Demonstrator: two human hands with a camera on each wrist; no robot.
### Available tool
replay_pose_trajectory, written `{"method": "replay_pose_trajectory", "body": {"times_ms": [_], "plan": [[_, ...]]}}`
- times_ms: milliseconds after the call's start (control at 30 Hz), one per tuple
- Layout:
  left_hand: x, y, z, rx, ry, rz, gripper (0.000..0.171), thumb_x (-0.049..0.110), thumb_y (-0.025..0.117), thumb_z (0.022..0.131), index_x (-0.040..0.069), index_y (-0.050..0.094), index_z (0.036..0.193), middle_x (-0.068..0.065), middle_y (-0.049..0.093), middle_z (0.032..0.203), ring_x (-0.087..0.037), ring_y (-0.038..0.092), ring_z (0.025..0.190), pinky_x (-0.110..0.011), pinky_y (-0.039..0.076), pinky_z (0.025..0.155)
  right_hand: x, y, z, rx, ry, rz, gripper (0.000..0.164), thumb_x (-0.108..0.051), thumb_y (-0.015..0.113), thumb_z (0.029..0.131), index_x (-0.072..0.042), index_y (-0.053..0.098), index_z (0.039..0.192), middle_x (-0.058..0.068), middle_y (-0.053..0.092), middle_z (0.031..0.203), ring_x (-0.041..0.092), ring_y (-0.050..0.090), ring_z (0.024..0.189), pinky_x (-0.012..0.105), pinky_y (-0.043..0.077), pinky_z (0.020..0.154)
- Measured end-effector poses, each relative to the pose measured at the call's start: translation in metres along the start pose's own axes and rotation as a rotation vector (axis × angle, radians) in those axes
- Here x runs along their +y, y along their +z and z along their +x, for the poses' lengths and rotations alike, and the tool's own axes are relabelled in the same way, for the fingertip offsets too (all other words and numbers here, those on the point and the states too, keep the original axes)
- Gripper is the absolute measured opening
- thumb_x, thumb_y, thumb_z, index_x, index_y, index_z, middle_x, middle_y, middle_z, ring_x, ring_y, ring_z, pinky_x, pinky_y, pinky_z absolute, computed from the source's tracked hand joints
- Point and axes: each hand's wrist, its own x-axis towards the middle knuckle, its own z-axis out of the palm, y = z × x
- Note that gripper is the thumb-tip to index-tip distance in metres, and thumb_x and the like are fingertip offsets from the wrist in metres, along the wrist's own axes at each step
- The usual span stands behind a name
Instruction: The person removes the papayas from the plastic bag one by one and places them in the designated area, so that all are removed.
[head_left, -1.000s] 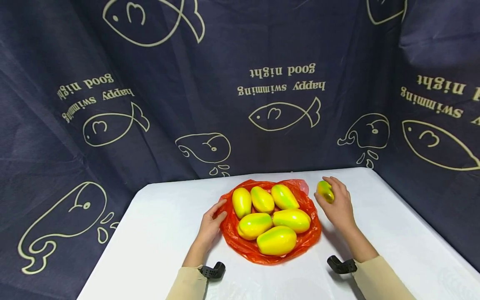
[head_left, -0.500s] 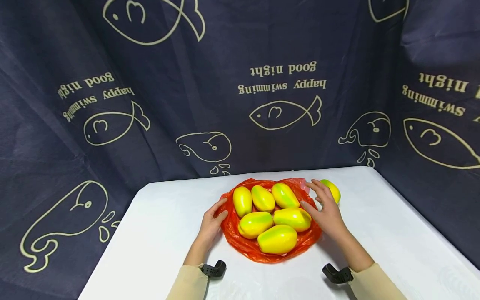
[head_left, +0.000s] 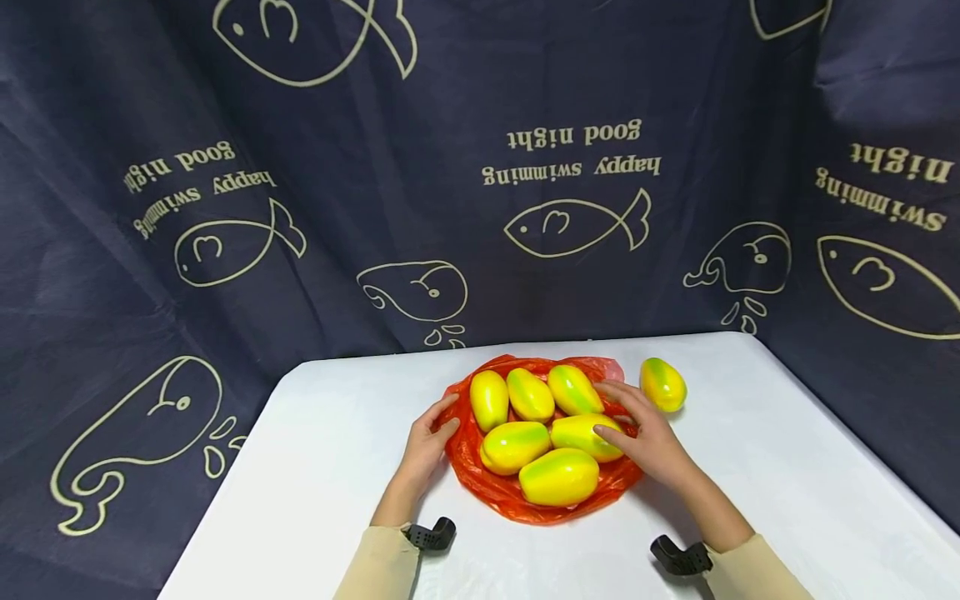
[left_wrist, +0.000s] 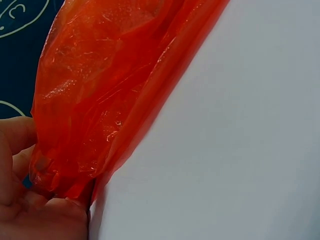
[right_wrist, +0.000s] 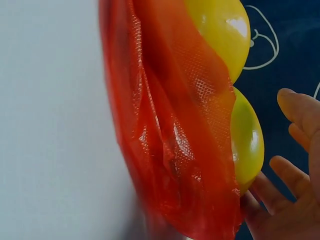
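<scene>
A red plastic bag [head_left: 491,496] lies spread open on the white table, with several glossy yellow-green papaya-like fruits [head_left: 559,477] inside. My left hand [head_left: 422,450] holds the bag's left rim; in the left wrist view, its fingers [left_wrist: 17,135] bend about the red film. On the right side, my right hand [head_left: 651,440] reaches over the rim with fingers spread, its thumb at the right-hand fruit [head_left: 579,433]. In the right wrist view, the fingers [right_wrist: 290,175] are apart and hold nothing. Another such fruit [head_left: 663,385] lies on the table beyond the right hand.
The white table [head_left: 322,467] stretches out on both sides of the bag. Behind it and at the sides hangs a dark blue curtain [head_left: 420,208] with fish and whale drawings. Each wrist wears a black strap device [head_left: 435,534].
My right hand has let go of the single fruit at the back right and come left to the bag's right side. The left hand stays at the rim.
</scene>
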Motion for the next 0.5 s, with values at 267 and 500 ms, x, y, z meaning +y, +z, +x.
{"method": "replay_pose_trajectory", "body": {"times_ms": [267, 500], "plan": [[-0.0004, -0.0001, 0.0011, 0.005, -0.001, 0.009, 0.046, 0.009, 0.057, 0.099, 0.011, 0.053, 0.145, -0.015, 0.046, 0.154, -0.034, 0.041, 0.144, -0.048, 0.037, 0.118, 0.0036, 0.002, -0.0032, -0.098, 0.019, 0.013, 0.059, -0.027, 0.075, 0.089, -0.021, 0.052, 0.144, 0.011, 0.048, 0.15, 0.034, 0.044, 0.136, 0.064, 0.04, 0.11], [-0.0001, 0.0002, 0.0026, 0.005, -0.011, 0.028, 0.045, 0.01, 0.056, 0.099, 0.012, 0.054, 0.144, -0.014, 0.045, 0.155, -0.034, 0.04, 0.145, -0.047, 0.039, 0.117, 0.0086, 0.0025, -0.0077, -0.178, 0.022, 0.001, 0.051, -0.027, 0.077, 0.087, -0.021, 0.061, 0.135, 0.011, 0.05, 0.145, 0.038, 0.048, 0.132, 0.064, 0.045, 0.107]]}}
